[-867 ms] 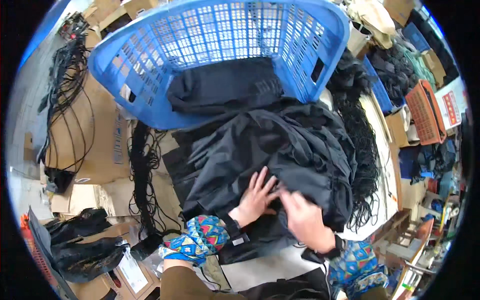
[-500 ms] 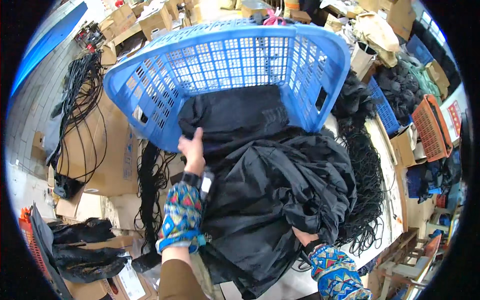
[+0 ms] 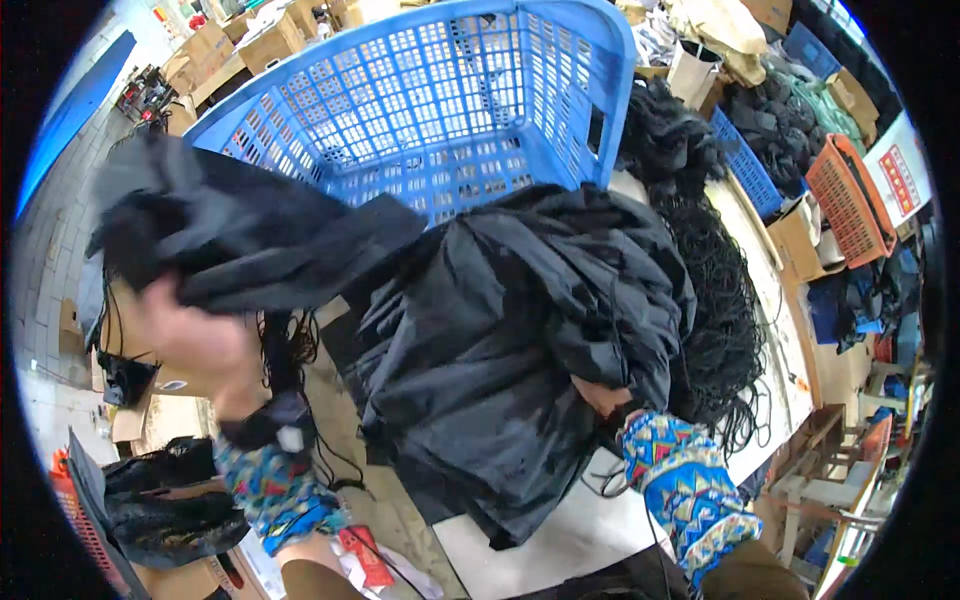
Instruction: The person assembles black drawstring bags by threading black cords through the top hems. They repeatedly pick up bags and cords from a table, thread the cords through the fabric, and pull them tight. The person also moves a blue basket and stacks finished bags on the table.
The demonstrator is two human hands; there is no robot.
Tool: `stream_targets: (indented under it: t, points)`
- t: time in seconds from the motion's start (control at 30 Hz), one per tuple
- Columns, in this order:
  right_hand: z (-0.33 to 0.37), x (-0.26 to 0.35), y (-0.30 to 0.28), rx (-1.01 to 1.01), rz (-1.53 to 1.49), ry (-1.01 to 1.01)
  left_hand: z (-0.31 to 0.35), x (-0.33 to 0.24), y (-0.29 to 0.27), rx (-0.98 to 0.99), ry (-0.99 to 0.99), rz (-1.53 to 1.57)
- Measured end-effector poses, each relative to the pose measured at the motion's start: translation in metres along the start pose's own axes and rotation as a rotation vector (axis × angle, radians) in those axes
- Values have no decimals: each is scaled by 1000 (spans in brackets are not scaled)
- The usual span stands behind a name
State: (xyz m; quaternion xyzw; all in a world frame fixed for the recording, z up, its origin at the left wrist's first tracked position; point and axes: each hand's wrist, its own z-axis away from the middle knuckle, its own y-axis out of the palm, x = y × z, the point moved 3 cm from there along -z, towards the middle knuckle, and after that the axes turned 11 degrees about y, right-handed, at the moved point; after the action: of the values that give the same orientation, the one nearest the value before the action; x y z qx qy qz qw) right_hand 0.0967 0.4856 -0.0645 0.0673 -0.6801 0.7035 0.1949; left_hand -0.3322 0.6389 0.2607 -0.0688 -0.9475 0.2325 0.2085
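A large bundle of thin black fabric (image 3: 480,340) lies gathered in front of a blue plastic basket (image 3: 400,60), which is tipped with its open side toward me. My left hand (image 3: 195,335), smeared by motion, is at the lower edge of a raised black fabric piece (image 3: 250,225) on the left. That piece hangs in the air across the basket's near left rim, and my fingertips are lost in the blur and cloth. My right hand (image 3: 600,396) grips the bundle's lower right side, its fingers partly buried in folds. Patterned sleeve covers are on both forearms.
Black cords (image 3: 715,310) lie heaped right of the bundle on a pale tabletop (image 3: 550,545). An orange basket (image 3: 850,205) and a second blue basket (image 3: 745,165) stand farther right. Dark cloth strips (image 3: 170,510) lie at lower left; cardboard boxes (image 3: 270,40) stand behind.
My left hand has swung left, and the black fabric that lay inside the basket is now raised at the left, baring the basket's mesh. My right hand stays at the bundle.
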Motion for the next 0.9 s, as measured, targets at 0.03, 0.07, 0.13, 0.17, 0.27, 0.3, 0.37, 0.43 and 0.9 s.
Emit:
stream_targets:
  t: [0.03, 0.07, 0.13, 0.17, 0.27, 0.3, 0.37, 0.43, 0.9]
  points:
    - [0, -1, 0, 12, -9, -6, -15, 9, -29, -79, -293, 220]
    - [-6, 6, 5, 51, -37, -51, -27, 21, -73, -272, -600, 454]
    - [-8, -3, 10, 99, -80, -23, -50, 28, -110, -589, -872, 786]
    - [-12, -3, 11, 106, -100, -30, -57, 27, -117, -515, -839, 872]
    - [-17, 30, -32, -221, -61, -232, -75, -6, -108, -62, -736, 1148]
    - [-15, 38, -51, -389, -16, -306, -79, -29, -84, 131, -700, 1248]
    - [-16, 37, -51, -123, -143, -206, -80, -76, -53, 448, -593, 1342]
    - [-12, 35, -52, 74, -367, -77, -69, -130, -13, 526, -246, 1338]
    - [133, 37, -203, -170, -721, 89, 173, -231, 1, 848, 90, 710]
